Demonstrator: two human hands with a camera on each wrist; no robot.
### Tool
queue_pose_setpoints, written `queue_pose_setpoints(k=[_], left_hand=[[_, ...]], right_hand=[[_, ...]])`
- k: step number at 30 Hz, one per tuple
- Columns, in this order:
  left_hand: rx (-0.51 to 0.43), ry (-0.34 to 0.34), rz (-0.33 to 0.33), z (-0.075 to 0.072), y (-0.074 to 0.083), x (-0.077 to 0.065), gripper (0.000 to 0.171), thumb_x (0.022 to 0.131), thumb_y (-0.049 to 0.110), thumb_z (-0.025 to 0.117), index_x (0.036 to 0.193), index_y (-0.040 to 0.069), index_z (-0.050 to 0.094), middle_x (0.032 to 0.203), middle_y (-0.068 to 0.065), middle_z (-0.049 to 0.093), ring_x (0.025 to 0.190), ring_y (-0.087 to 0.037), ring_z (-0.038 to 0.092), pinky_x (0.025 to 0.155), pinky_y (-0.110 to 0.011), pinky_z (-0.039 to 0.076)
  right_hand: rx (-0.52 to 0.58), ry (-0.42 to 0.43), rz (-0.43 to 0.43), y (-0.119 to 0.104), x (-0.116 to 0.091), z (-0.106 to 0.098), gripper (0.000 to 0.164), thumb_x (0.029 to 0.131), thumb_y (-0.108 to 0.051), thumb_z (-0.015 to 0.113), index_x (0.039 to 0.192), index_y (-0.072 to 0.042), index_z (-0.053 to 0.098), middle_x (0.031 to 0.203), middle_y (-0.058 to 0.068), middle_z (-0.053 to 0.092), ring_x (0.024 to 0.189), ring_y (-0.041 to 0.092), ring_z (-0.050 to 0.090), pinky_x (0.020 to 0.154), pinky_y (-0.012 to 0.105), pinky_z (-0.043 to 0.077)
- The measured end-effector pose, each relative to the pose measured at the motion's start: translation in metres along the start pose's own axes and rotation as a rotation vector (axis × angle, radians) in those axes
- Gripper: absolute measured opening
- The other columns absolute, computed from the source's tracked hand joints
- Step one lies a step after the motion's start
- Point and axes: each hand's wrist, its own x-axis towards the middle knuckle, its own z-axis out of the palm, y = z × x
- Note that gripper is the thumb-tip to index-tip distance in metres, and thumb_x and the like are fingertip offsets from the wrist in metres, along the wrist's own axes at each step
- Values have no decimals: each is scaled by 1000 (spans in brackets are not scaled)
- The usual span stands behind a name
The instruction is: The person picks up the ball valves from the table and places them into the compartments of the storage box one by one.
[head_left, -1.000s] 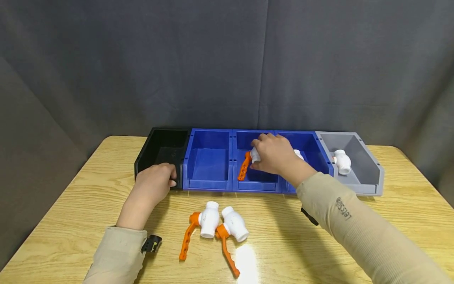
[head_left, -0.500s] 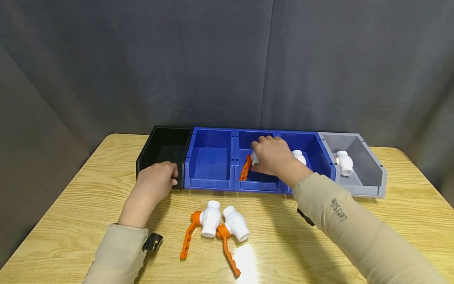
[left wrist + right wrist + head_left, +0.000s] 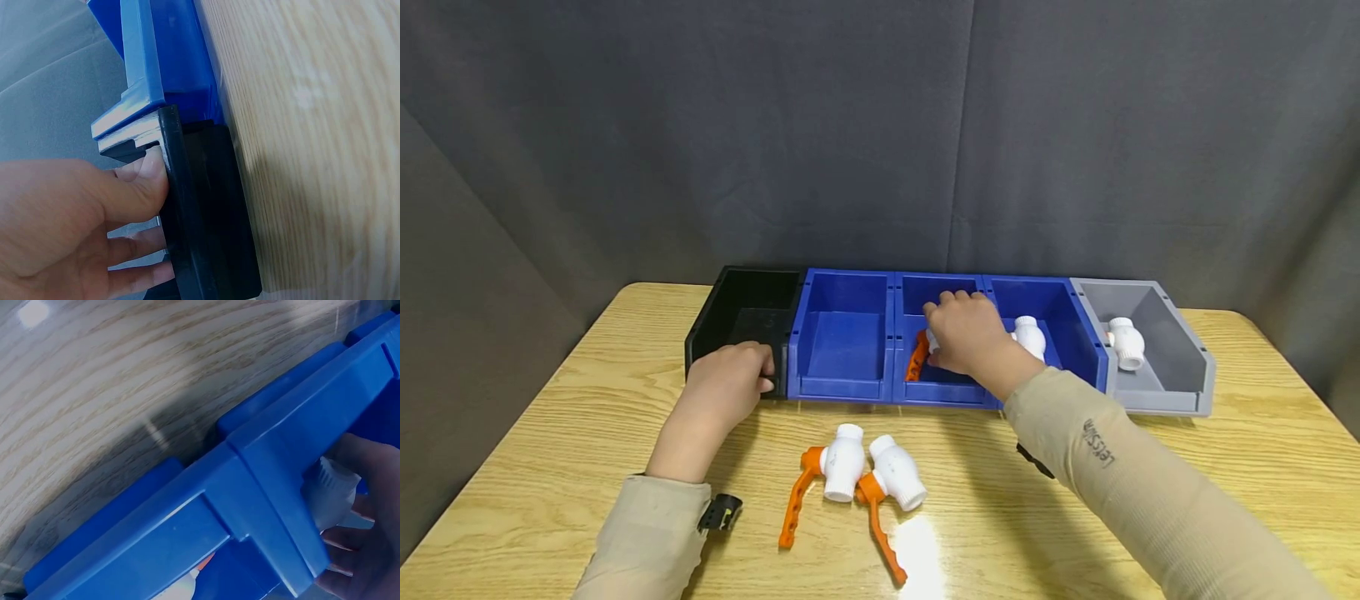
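Observation:
My right hand (image 3: 967, 335) reaches down into the middle blue bin (image 3: 943, 393) and grips a white ball valve (image 3: 332, 494). The valve's orange lever (image 3: 917, 357) sticks out left of the hand; most of its white body is hidden under my fingers in the head view. At the far left, my left hand (image 3: 730, 382) holds the front wall of the black bin (image 3: 215, 212), thumb and fingers on the wall near its corner with the blue bin. Two more white ball valves, a left one (image 3: 845, 463) and a right one (image 3: 898, 473), lie on the table, their orange levers pointing toward me.
The bins stand in one row along the table's back. Left of the middle is another blue bin (image 3: 847, 346). A valve (image 3: 1030, 337) lies in the right blue bin, another valve (image 3: 1126, 343) in the grey bin (image 3: 1172, 350). A dark curtain (image 3: 880, 133) hangs behind.
My right hand has sunk lower into the middle blue bin with the ball valve, uncovering more of the valve in the right blue bin. The left hand stays on the black bin.

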Motion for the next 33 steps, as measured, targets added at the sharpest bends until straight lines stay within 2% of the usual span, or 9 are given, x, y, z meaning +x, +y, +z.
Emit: queue_pose_setpoints(k=[6,19,33], left_hand=[[-4,4,1,1,0,-1,14,87,11,76,86,7,63,84,-7,64,72,-25,57,66,-43,51],[-1,-2,-4,2,-1,1,14,87,12,76,86,7,63,84,-7,64,71,-24,56,66,-43,50],[-16,2,-3,1,-1,1,14,87,12,76,85,7,63,83,-7,63,70,-24,55,65,-42,50]], right_hand=[[-17,-13,-6,-6,3,-2,63,78,-38,83,125,-1,61,112,19,64,105,36,60,89,48,49],[-57,-119,20,-10,9,2,65,81,-40,80,130,-2,58,116,19,64,107,35,60,92,47,48],[-54,-157,23,-9,10,5,69,81,-43,80,132,-3,57,115,19,65,106,35,61,91,47,47]])
